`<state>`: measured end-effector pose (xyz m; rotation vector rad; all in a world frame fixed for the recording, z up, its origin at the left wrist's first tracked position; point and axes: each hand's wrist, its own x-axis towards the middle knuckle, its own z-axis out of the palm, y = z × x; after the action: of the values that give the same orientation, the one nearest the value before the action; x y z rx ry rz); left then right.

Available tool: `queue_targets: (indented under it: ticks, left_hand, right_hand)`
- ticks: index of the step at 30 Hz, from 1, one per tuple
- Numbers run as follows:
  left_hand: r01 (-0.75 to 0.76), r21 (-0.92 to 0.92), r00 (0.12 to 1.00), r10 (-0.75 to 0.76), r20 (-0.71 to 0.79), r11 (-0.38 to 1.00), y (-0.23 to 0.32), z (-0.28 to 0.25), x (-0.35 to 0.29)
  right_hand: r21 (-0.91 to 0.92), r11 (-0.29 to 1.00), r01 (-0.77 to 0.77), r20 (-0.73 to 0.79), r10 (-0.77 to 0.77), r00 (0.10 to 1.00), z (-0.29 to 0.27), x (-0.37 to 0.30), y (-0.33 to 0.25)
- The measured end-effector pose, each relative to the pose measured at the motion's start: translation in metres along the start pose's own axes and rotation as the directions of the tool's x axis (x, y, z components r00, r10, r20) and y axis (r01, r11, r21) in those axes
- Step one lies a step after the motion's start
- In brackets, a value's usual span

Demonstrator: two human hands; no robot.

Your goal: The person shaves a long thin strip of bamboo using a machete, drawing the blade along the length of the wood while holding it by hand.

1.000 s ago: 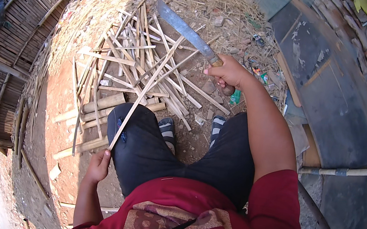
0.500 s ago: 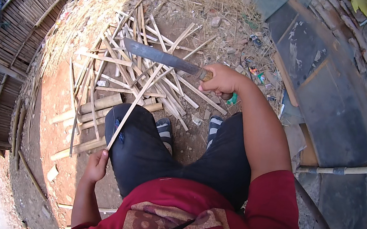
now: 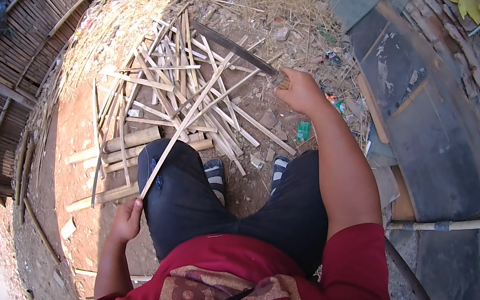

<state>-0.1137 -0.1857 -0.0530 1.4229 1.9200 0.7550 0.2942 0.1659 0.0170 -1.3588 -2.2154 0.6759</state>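
Machete (image 3: 234,48), gripped in the right hand (image 3: 302,92), moved farther out since last frame, crossing in view near the far end of the pale strip (image 3: 166,154), which slants forward-right from the nearer, pinching left hand (image 3: 127,220).

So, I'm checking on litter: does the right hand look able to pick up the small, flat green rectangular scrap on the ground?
Probably not as things stand: the right hand grips a long, dark metal knife, though nothing visible covers the green scrap.
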Motion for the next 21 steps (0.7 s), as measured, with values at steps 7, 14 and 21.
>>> queue_targets:
  ticks: [7,14,21]
  left_hand:
    - [-0.042,0.162,0.995,0.057,-0.085,0.986,0.007,0.001,-0.005]
    - [0.017,0.206,0.992,0.010,-0.129,0.978,0.017,0.005,-0.009]
    - [-0.036,0.221,0.992,0.062,-0.113,0.975,0.009,0.005,-0.004]
  right_hand:
    - [-0.315,0.897,0.310,0.054,-0.309,0.950,0.019,-0.018,-0.044]
    - [-0.357,0.914,0.193,0.010,-0.203,0.979,0.025,-0.008,-0.037]
    - [-0.350,0.917,0.193,-0.011,-0.210,0.978,0.027,-0.002,-0.030]
